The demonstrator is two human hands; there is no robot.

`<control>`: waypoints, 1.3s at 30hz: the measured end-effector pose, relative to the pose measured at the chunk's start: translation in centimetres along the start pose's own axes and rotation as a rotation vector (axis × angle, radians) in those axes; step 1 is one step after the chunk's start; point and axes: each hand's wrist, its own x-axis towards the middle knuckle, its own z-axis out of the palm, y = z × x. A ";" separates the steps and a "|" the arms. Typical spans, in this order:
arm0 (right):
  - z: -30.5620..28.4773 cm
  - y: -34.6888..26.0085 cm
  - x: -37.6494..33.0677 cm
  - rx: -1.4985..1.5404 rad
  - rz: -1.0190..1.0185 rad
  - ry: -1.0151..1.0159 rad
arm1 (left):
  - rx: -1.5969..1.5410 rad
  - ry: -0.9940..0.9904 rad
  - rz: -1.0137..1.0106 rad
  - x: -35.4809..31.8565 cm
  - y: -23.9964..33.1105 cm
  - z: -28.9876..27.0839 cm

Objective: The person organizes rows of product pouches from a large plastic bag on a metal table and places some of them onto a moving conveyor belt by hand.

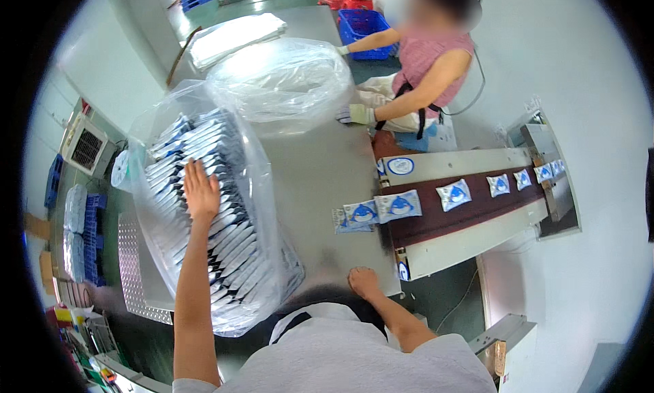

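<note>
My left hand (201, 192) lies flat, fingers stretched out, on rows of small blue-and-white packets (228, 246) inside a large clear plastic bag (262, 188). The packets stand on edge, packed closely in rows. My right hand (363, 282) rests as a fist on the near edge of the metal table (320, 182), with nothing seen in it. Beyond it, a few overlapping packets (360, 214) lie on the table at the end of a dark red conveyor belt (470, 205). More packets (454, 194) sit spaced out along the belt.
Across the table a person (436, 66) in a pink sleeveless top and gloves handles another clear bag (279, 79). A stack of white bags (235, 38) lies at the table's far left. A blue basket (364, 32) stands behind. A perforated metal plate (139, 270) is at left.
</note>
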 end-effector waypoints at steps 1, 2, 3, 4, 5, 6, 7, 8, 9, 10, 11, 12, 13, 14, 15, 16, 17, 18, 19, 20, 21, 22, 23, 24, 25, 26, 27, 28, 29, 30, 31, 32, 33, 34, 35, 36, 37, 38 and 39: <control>0.2 -0.2 0.4 0.010 -0.021 -0.048 | 0.020 0.027 0.010 -0.2 -0.9 0.1; 0.1 -0.1 0.8 0.017 -0.034 -0.092 | 0.018 0.045 0.024 -0.2 -1.2 0.3; 0.0 0.0 1.1 0.025 -0.048 -0.137 | 0.018 0.062 0.037 -0.3 -1.4 0.4; 0.1 0.3 1.1 0.027 -0.052 -0.158 | 0.021 0.087 0.066 -0.2 -1.1 0.4; 0.2 0.7 1.3 0.030 -0.057 -0.180 | 0.014 0.096 0.076 -0.2 -0.7 0.3; 0.3 1.1 1.3 0.033 -0.062 -0.202 | 0.016 0.092 0.077 -0.1 -0.4 0.3; 0.0 0.9 1.4 0.055 -0.071 -0.186 | 0.030 0.087 0.068 -0.2 -0.5 -0.1; -0.4 0.6 1.5 0.077 -0.080 -0.171 | 0.030 0.100 0.079 -0.4 -0.9 -0.1; -0.7 0.4 1.5 0.099 -0.090 -0.156 | 0.042 0.106 0.076 -0.4 -1.1 -0.1; -0.4 0.8 1.3 0.116 -0.074 -0.148 | 0.034 0.119 0.098 -0.1 -0.6 -0.3; -0.1 1.2 1.2 0.132 -0.059 -0.141 | 0.027 0.132 0.118 0.1 0.1 -0.5; 0.1 1.7 1.0 0.147 -0.044 -0.134 | 0.019 0.084 0.103 0.0 0.8 -0.8; -0.1 1.7 1.5 0.214 -0.081 -0.128 | 0.030 0.067 0.079 -0.1 0.6 -1.7; -1.2 1.8 2.3 0.278 -0.108 -0.123 | 0.034 0.045 0.059 -0.2 0.7 -1.9; -2.3 2.1 3.4 0.342 -0.137 -0.120 | 0.038 0.023 0.037 -0.4 0.7 -1.8; -4.8 2.9 4.9 0.404 -0.144 -0.168 | 0.057 0.047 0.057 -0.6 -0.3 -1.2; -8.2 4.6 6.5 0.465 -0.139 -0.220 | 0.050 0.041 0.060 -0.7 -0.3 -1.2; -11.6 6.2 8.2 0.200 -0.196 -0.191 | 0.038 0.026 0.053 -0.7 0.1 -1.5; -13.8 8.7 10.4 -0.122 -0.179 -0.244 | 0.025 0.014 0.050 -0.5 0.5 -1.7; -17.5 10.1 11.5 -0.229 -0.190 -0.118 | 0.016 0.027 0.063 -0.8 0.1 -1.6; -18.3 14.9 11.7 0.194 -0.158 0.146 | 0.010 0.025 0.073 -0.5 0.4 -1.5; -20.4 18.6 13.3 -0.146 -0.220 0.175 | 0.014 0.023 0.077 -0.2 0.4 -1.4; -23.9 18.0 14.4 0.048 0.108 0.061 | 0.036 0.015 0.065 -0.5 -0.5 -1.2; -23.7 23.6 14.2 -0.214 0.059 0.102 | 0.029 0.056 0.109 0.0 -0.6 -0.4; -24.1 26.0 14.4 -0.305 0.124 -0.002 | 0.038 0.058 0.109 -0.1 -1.1 -0.2; -24.6 27.7 14.6 -0.402 0.190 -0.104 | 0.041 0.039 0.088 -0.1 -1.1 -0.1; -25.2 29.5 14.9 -0.503 0.256 -0.205 | 0.041 0.020 0.066 -0.1 -0.9 -0.2; -25.0 31.7 14.7 -0.509 0.240 -0.216 | 0.034 0.024 0.068 0.0 -0.7 -0.4; -24.3 33.2 14.6 -0.512 0.220 -0.230 | 0.048 0.010 0.053 0.1 -0.4 -0.5; -24.2 33.2 15.1 -0.469 0.176 -0.291 | 0.055 0.003 0.050 0.1 -0.4 -0.5; -24.6 32.5 15.8 -0.424 0.133 -0.352 | 0.063 -0.003 0.049 0.0 -0.5 -0.7; -24.7 31.5 16.7 -0.437 0.115 -0.397 | 0.068 -0.009 0.043 -0.1 -0.4 -0.9; -25.0 30.6 17.7 -0.463 0.043 -0.467 | 0.071 -0.014 0.038 -0.3 -0.2 -1.0; -25.2 30.1 19.0 -0.439 -0.028 -0.598 | 0.058 -0.019 0.021 -0.2 -0.1 -1.0; -25.3 29.6 20.1 -0.414 -0.097 -0.729 | 0.067 -0.025 0.005 -0.2 0.0 -1.0; -24.3 28.7 20.9 -0.333 -0.214 -0.727 | 0.055 -0.033 -0.006 -0.2 0.0 -1.1; -23.3 27.3 22.0 -0.255 -0.331 -0.723 | 0.043 -0.039 -0.020 -0.2 0.1 -1.1; -22.6 24.3 23.4 -0.109 -0.439 -0.688 | 0.046 -0.039 -0.024 -0.5 -0.1 -1.4; -21.9 20.7 24.4 0.039 -0.534 -0.649 | 0.039 -0.036 -0.018 -0.6 -0.1 -1.5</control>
